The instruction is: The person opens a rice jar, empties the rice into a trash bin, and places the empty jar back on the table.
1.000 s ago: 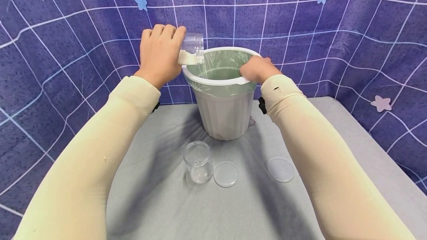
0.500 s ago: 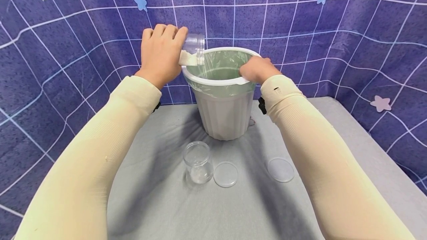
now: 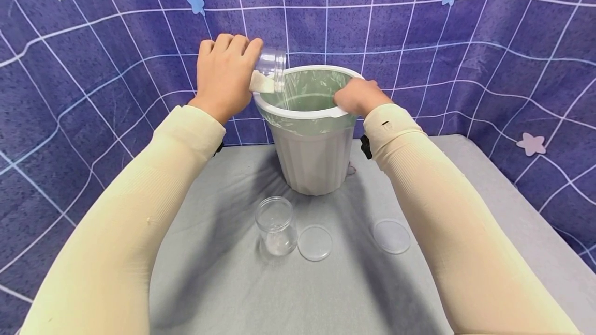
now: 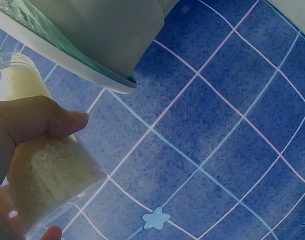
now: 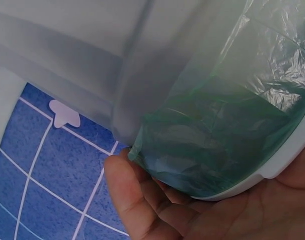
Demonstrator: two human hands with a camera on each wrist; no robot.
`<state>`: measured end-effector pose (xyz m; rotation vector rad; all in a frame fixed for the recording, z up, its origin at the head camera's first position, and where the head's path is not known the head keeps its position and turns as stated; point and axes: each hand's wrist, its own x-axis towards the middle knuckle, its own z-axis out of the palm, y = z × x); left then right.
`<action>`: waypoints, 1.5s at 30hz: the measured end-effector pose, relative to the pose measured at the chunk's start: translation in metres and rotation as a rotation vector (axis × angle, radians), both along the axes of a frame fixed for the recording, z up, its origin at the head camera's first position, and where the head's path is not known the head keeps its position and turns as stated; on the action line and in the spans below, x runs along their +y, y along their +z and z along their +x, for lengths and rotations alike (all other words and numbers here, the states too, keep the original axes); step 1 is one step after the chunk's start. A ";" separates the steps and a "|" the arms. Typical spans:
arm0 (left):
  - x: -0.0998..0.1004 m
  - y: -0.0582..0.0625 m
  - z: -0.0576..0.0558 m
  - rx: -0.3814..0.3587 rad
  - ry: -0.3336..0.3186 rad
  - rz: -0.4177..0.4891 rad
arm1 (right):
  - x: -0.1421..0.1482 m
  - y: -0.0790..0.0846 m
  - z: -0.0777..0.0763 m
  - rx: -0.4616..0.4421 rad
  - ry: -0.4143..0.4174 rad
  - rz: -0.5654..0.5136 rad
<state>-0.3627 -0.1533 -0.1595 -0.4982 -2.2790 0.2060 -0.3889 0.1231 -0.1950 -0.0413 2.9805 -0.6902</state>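
My left hand [image 3: 223,74] grips a clear jar [image 3: 271,61] tipped on its side, its open mouth over the left of the bin's rim. White grains [image 4: 52,170] that look like rice lie along its lower side, with the thumb across the jar in the left wrist view. A pale grey trash bin [image 3: 316,159] stands at the back, lined with a thin green bag [image 5: 207,140]. My right hand [image 3: 360,96] holds the right side of its white rim, fingers curled under it against the liner in the right wrist view [image 5: 177,215].
In front of the bin, an open clear jar [image 3: 277,226] stands upright on the grey table [image 3: 279,299]. Right beside it lies a round clear lid [image 3: 315,243], and another lid [image 3: 391,236] is near my right forearm. A blue gridded cloth [image 3: 354,25] hangs behind the bin.
My left hand and the tipped jar have shifted very slightly to the right. My right hand, the bin and the things on the table have stayed in place.
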 end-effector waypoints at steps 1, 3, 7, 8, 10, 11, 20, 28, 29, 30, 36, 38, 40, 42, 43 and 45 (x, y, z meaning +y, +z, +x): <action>0.000 0.000 0.000 0.001 -0.001 0.000 | 0.000 0.000 0.000 0.001 -0.001 0.000; 0.000 0.000 0.000 0.005 -0.002 -0.001 | 0.000 0.000 0.001 0.001 -0.002 -0.002; -0.001 0.001 0.000 0.012 -0.001 -0.005 | -0.001 0.000 0.001 -0.004 -0.002 -0.009; -0.001 0.001 0.000 0.014 0.000 -0.006 | -0.001 0.000 0.001 -0.005 -0.002 -0.010; -0.001 0.002 0.000 0.020 -0.002 -0.009 | -0.001 0.000 0.001 -0.002 -0.003 -0.010; -0.001 0.002 0.000 0.023 -0.003 -0.009 | -0.001 0.000 0.001 -0.001 -0.002 -0.008; -0.001 0.004 0.000 0.014 0.007 -0.013 | -0.001 -0.001 0.001 -0.009 -0.010 -0.014; -0.002 0.004 -0.001 0.018 0.003 -0.008 | -0.001 -0.001 0.001 -0.007 -0.018 -0.012; -0.001 0.005 -0.001 0.016 0.005 -0.008 | -0.001 -0.001 0.001 -0.006 -0.019 -0.013; -0.001 0.005 0.000 0.014 0.006 -0.007 | -0.001 -0.001 0.001 -0.005 -0.020 -0.013; 0.000 0.005 0.000 0.019 0.002 -0.010 | -0.001 -0.001 0.000 -0.005 -0.018 0.001; 0.000 0.005 0.000 0.024 -0.002 -0.010 | -0.001 0.000 0.000 -0.005 -0.018 0.006; 0.000 0.005 0.000 0.027 -0.005 -0.008 | -0.001 0.000 0.000 -0.006 -0.017 0.005; 0.000 0.005 0.000 0.030 -0.008 -0.006 | -0.001 0.000 0.000 -0.006 -0.016 0.004; 0.000 0.005 0.000 0.032 -0.010 -0.005 | -0.001 0.000 0.000 -0.007 -0.016 0.002; 0.000 0.005 -0.001 0.033 -0.011 -0.004 | -0.001 -0.001 0.000 -0.006 -0.019 0.001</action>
